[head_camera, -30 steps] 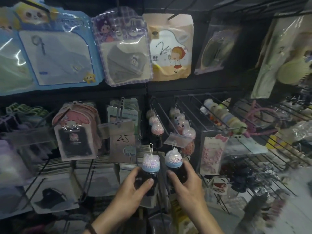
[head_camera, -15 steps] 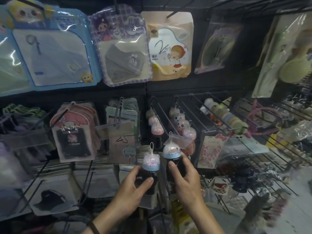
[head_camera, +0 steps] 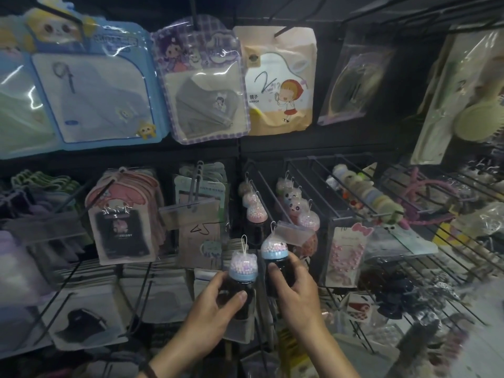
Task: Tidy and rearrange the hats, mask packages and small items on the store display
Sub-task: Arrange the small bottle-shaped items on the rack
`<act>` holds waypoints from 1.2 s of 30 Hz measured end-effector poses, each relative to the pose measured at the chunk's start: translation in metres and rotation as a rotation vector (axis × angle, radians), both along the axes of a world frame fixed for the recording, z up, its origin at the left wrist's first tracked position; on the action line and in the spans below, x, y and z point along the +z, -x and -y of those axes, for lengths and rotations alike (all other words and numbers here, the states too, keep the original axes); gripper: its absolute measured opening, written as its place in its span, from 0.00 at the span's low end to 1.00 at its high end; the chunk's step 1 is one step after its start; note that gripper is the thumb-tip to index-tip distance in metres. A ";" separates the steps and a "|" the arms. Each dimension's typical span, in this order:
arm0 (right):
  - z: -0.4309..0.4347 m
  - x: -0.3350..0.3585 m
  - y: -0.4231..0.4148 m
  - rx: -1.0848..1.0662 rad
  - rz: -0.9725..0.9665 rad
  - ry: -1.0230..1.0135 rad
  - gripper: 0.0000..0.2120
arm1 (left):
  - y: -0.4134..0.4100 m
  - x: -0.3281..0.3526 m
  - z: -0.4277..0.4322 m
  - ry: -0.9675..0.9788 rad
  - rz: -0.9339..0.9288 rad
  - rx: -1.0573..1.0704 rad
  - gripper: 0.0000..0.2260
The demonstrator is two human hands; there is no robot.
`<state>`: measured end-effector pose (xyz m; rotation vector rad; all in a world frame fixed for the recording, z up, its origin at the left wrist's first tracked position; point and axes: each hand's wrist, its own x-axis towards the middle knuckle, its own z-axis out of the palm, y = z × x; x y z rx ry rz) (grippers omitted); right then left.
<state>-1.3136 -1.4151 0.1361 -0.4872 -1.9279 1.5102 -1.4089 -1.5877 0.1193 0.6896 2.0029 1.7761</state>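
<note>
My left hand (head_camera: 212,309) grips a small dark bottle (head_camera: 243,268) with a blue collar and a clear cat-shaped cap full of pastel beads. My right hand (head_camera: 296,293) holds a second such bottle (head_camera: 274,249), slightly higher and just right of the first, close to a wire hook row. More bead-capped bottles (head_camera: 297,205) hang on the hooks behind. Mask packages hang above: a blue one (head_camera: 92,85) and a purple plaid one (head_camera: 204,83). Pink character packs (head_camera: 122,216) hang at the left.
A beige mirror pouch (head_camera: 278,80) hangs beside the masks. A pink bead card (head_camera: 345,255) hangs right of my right hand. Hair ties (head_camera: 362,192) and dark scrunchies (head_camera: 392,293) fill the wire racks on the right. Flat packs with a black hat (head_camera: 81,323) lie lower left.
My right hand has lifted its bottle up and slightly right, towards the hanging bottles. My left hand and its bottle have stayed about where they were.
</note>
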 end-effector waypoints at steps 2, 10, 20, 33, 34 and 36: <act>-0.005 0.005 0.009 0.007 0.054 -0.052 0.10 | 0.001 0.000 0.000 0.007 -0.010 0.000 0.19; -0.027 0.017 0.062 -0.031 0.128 -0.216 0.02 | 0.009 0.000 -0.002 0.042 0.009 0.036 0.18; -0.035 0.009 0.075 -0.006 0.196 -0.224 0.11 | 0.011 0.009 -0.014 0.085 -0.044 0.092 0.11; 0.007 -0.021 -0.013 0.113 -0.183 0.099 0.24 | -0.012 0.011 -0.039 0.044 -0.146 0.058 0.17; 0.007 -0.022 -0.014 0.101 -0.192 0.104 0.25 | -0.012 0.010 -0.041 0.039 -0.155 0.056 0.18; 0.005 -0.023 -0.016 0.057 -0.208 0.106 0.25 | -0.014 0.010 -0.043 0.033 -0.182 0.036 0.19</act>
